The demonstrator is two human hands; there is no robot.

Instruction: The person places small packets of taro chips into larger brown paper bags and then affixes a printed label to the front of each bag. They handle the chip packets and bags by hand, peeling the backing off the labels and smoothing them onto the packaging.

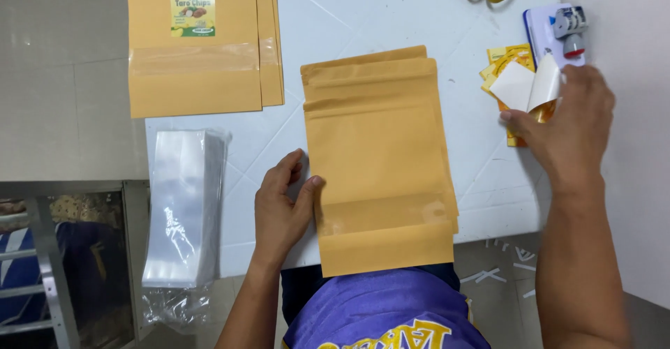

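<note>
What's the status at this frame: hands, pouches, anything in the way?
Left hand flat against the plain kraft pouch stack, steadying its edge. Right hand pinching a white label sheet over yellow stickers. Nothing lying on the top pouch.

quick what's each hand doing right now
Left hand: open, fingers resting flat at the edge of the brown pouch stack.
Right hand: closed on a white sticker sheet.
</note>
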